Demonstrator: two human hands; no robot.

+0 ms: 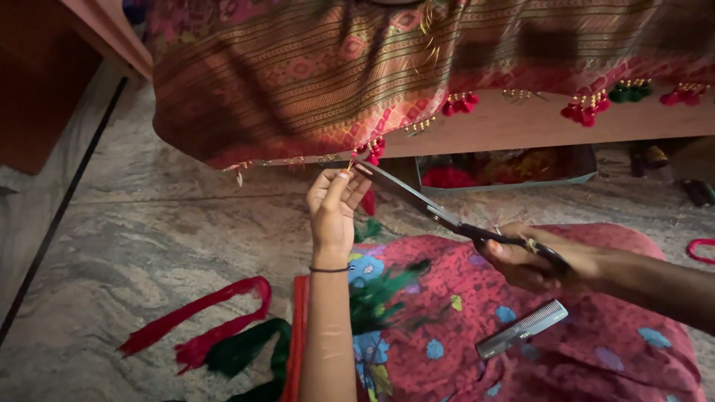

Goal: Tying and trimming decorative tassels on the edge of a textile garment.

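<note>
A patterned red and gold cloth [320, 74] hangs over a wooden ledge, its lower edge trimmed with red and green tassels. My left hand [335, 205] is raised to that edge and pinches a small tassel thread [348, 167] between its fingertips. My right hand [532, 260] grips the black handles of long scissors [417, 201], whose blades reach up-left to the pinched thread beside a red tassel [375, 149]. Whether the blades are closed on the thread is hard to tell.
A grey comb [521, 329] lies on the red flowered cloth [447, 327] over my lap. Red and green thread bundles [216, 331] lie on the stone floor at left. A tray of threads [506, 170] sits under the ledge. More tassels [588, 108] hang to the right.
</note>
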